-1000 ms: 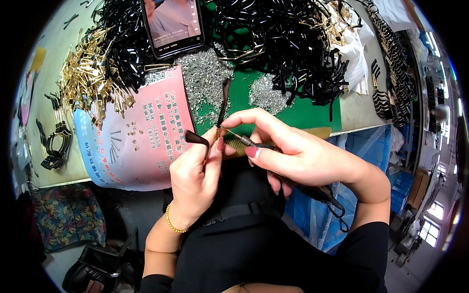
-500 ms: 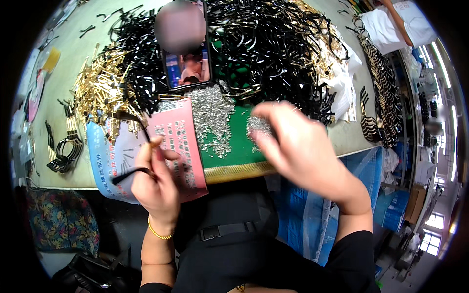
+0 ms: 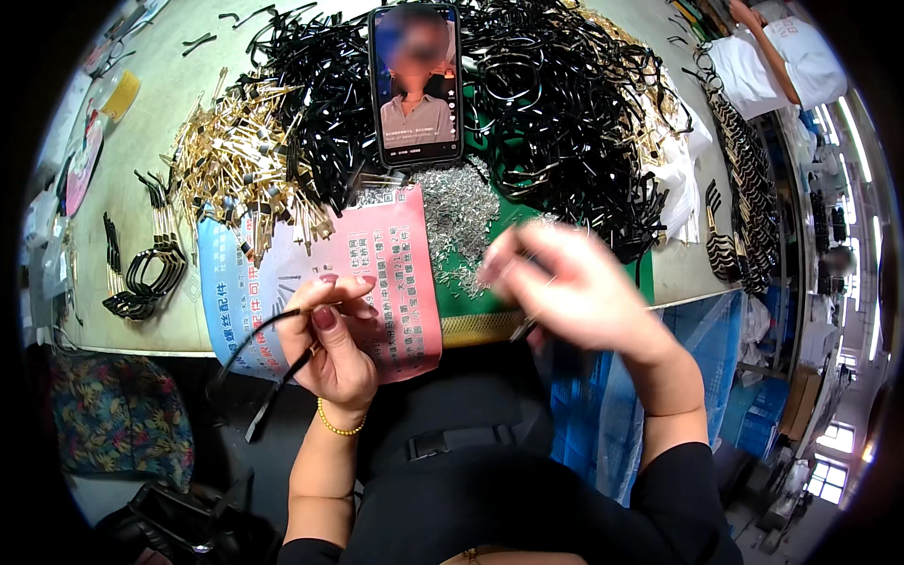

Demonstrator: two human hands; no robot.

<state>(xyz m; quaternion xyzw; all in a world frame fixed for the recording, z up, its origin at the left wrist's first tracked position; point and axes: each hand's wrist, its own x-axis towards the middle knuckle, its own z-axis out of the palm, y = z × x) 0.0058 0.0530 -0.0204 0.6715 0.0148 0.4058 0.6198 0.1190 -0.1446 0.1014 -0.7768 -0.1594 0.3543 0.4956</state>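
My left hand [image 3: 331, 344] is closed at the left front of the table, over a printed sheet [image 3: 400, 301]. Its thumb and fingers pinch a thin black eyeglasses frame part [image 3: 226, 367], whose curved end and straight end hang down to the left. Motion smears my right hand [image 3: 565, 282], which is closed above the green mat's front edge, beside a heap of tiny silver screws [image 3: 461, 217]. A slim metal tool [image 3: 522, 329] pokes out below its fingers; most of it is hidden in the grip.
Behind lie a big heap of black eyeglasses parts [image 3: 584, 113] and a pile of gold temples [image 3: 235, 141]. A phone [image 3: 417, 89] stands upright among them. Bundled temples [image 3: 155, 268] lie at left, more at right [image 3: 739, 169]. Another person [image 3: 782, 56] is at far right.
The view has shifted, so the table sits further right. The black frame part in my left hand has swung downward toward the lower left. My right hand has closed up from the small screws.
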